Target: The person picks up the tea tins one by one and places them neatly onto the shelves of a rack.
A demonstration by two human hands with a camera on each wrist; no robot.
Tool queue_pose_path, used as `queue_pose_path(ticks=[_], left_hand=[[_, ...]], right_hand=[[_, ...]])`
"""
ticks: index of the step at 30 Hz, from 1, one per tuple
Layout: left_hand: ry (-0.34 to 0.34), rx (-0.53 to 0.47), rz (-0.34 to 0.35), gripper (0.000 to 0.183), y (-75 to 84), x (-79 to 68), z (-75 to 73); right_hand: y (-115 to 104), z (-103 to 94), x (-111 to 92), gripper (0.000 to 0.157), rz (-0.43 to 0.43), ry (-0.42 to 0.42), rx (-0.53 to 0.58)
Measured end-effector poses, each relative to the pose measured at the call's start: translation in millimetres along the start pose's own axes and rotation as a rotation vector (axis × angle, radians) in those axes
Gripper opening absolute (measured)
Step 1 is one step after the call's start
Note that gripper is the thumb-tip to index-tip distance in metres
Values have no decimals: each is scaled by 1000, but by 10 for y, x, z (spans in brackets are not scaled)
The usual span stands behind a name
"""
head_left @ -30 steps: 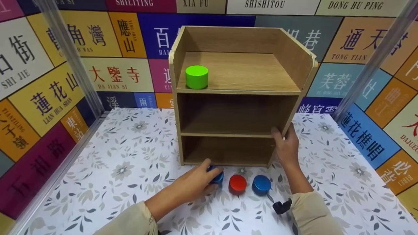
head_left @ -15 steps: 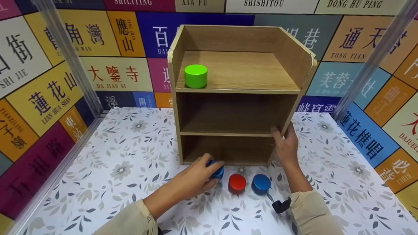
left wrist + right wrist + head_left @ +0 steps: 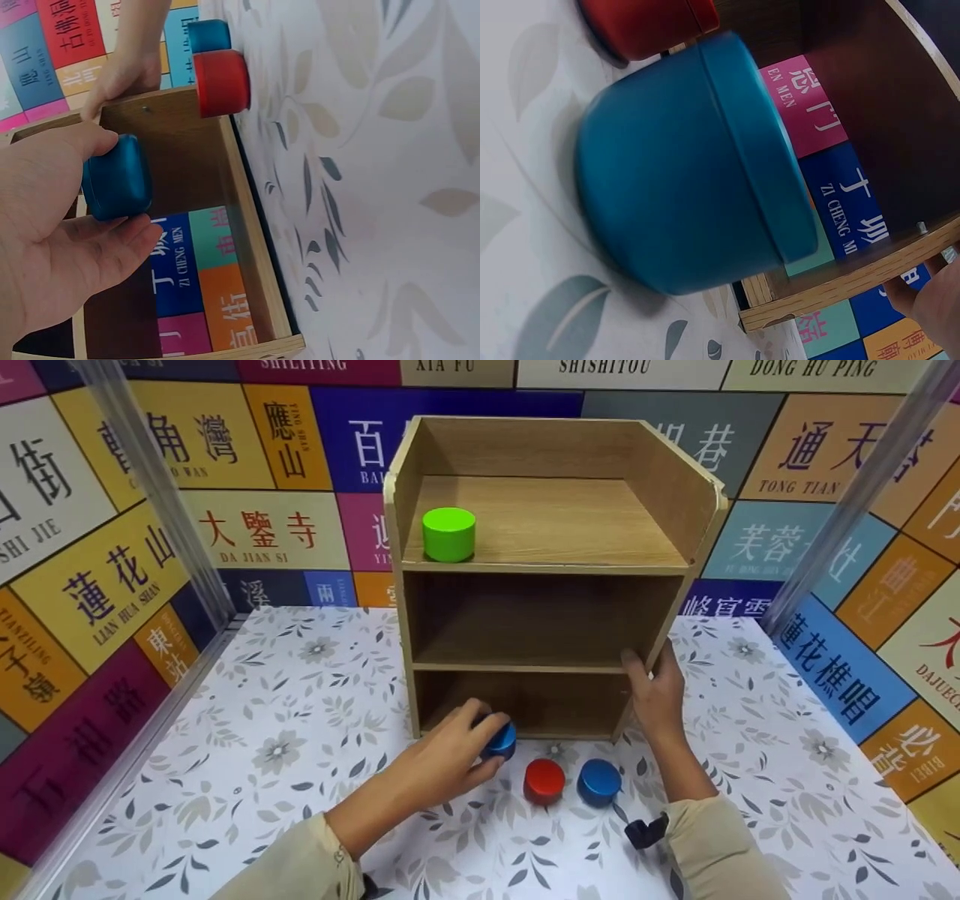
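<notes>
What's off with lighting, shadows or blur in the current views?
Head: bright overall, but the lower two compartments of the shelf are shadowed. Left wrist: dimmer, cloth greyish, held blue container dull. Right wrist: standing blue container looms close, edges soft, with a blurry shadow on the cloth.

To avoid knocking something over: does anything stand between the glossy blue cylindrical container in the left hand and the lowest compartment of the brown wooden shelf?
Nothing visible stands between that blue container and the lowest compartment; the red cylindrical container stands off to the right.
</notes>
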State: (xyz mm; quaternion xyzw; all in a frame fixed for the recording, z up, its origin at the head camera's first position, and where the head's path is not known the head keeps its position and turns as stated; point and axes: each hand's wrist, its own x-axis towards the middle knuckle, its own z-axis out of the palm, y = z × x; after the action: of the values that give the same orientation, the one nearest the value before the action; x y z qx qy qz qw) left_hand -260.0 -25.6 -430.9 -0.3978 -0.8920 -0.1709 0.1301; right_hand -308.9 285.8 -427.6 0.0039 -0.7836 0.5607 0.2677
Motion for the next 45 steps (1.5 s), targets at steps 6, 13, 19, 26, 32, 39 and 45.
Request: queue_pose_path(ticks=[6, 13, 19, 26, 32, 39, 45], left_hand=[[19, 1, 9, 48, 11, 30, -64], [38, 9, 12, 48, 19, 72, -133], [60, 21, -7, 46, 47, 110, -217], [63, 30, -18, 47, 64, 134, -283], [64, -5, -21, 48, 78, 161, -313], [83, -44, -25, 48, 92, 182, -341], [116, -43, -12, 48, 100, 193, -356]], right_hand=[[-7, -4, -2, 52, -2, 13, -5], [4, -16, -7, 53, -5, 9, -10], [9, -27, -1, 51, -9, 20, -25], [11, -23, -2, 51, -28, 13, -20], [10, -26, 4, 52, -13, 2, -10], [123, -4, 60, 52, -9, 0, -17], [363, 12, 144, 50, -23, 36, -5]])
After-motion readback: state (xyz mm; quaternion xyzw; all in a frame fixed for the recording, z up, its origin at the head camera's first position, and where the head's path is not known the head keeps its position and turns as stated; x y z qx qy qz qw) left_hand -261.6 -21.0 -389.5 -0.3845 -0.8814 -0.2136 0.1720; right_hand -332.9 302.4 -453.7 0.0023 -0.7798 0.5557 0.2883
